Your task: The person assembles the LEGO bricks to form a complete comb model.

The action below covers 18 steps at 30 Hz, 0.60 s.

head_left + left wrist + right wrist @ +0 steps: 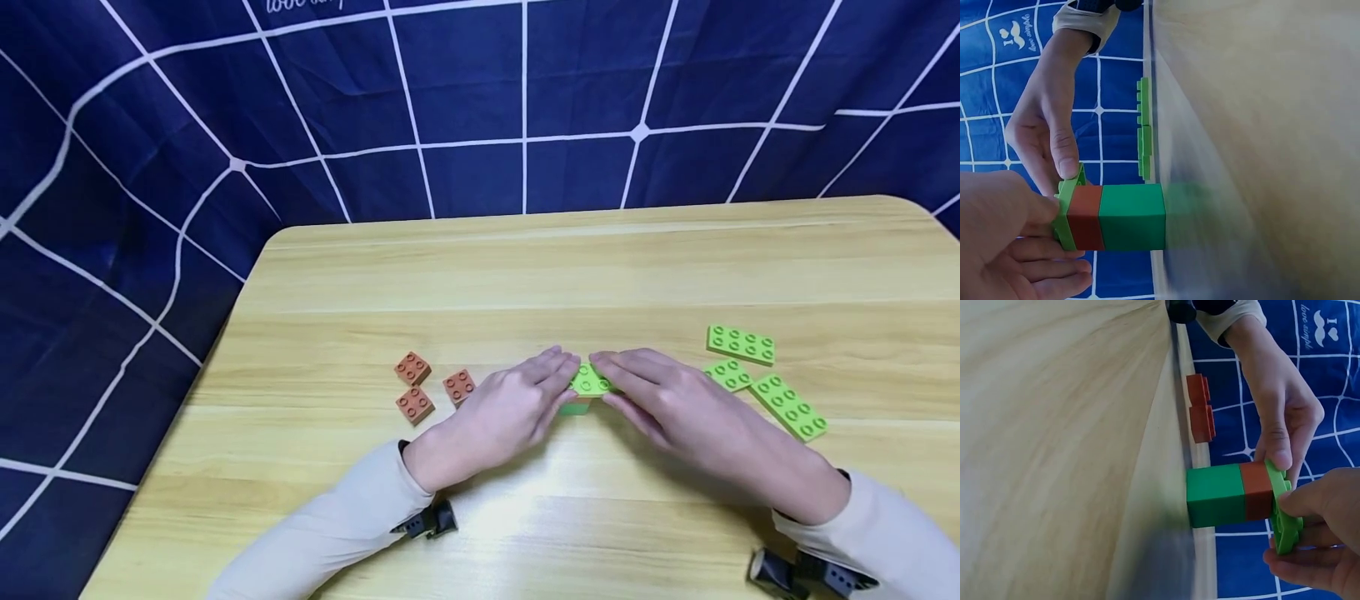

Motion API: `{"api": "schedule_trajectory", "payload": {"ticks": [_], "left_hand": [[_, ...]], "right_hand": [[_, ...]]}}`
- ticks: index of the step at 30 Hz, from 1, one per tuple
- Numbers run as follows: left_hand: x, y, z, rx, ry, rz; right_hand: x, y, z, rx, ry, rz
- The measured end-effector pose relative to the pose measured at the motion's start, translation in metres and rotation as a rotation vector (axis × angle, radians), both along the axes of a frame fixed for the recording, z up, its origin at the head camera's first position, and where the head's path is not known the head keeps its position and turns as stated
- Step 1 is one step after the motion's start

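A small tower stands on the table between my hands: a dark green block (1132,217) at the bottom, a red-brown brick (1257,490) above it, and a light green building plate (590,382) with studs on top. My left hand (513,407) pinches the plate's left end between thumb and fingers. At the opposite end, my right hand (693,417) grips the same plate, its thumb low against the near edge. The plate reaches out past the brick below on both sides. In the head view the fingers hide its ends and most of the lower tower.
Three loose red-brown bricks (415,405) lie left of the tower, one close behind my left hand. Right of it, three light green plates (789,407) lie flat, one partly behind my right hand. A blue curtain (465,92) with white lines hangs beyond the wooden table (480,275).
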<state>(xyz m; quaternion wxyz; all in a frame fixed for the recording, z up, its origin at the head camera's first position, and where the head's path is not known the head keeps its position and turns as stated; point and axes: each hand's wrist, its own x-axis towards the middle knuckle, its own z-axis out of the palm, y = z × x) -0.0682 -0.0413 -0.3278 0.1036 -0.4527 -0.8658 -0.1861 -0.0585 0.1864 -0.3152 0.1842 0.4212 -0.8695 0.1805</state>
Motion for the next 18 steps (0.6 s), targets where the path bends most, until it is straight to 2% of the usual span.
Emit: {"api": "schedule_trajectory", "payload": {"ticks": [4,8,13,18], "left_hand": [[0.001,-0.001,0.003,-0.001,-0.047,0.018],[0.001,-0.012,0.009,0.053,-0.087,0.048],[0.004,-0.041,0.017,0.057,-0.027,0.129],[0.013,-0.076,0.013,0.005,0.019,0.24]], "right_hand": [[0.002,0.001,-0.001,0.016,-0.011,-0.027],[0.004,0.001,-0.001,0.021,-0.005,-0.032],[0.003,-0.001,-0.002,0.039,0.024,-0.024],[0.003,-0.004,-0.003,0.066,0.061,-0.016]]}}
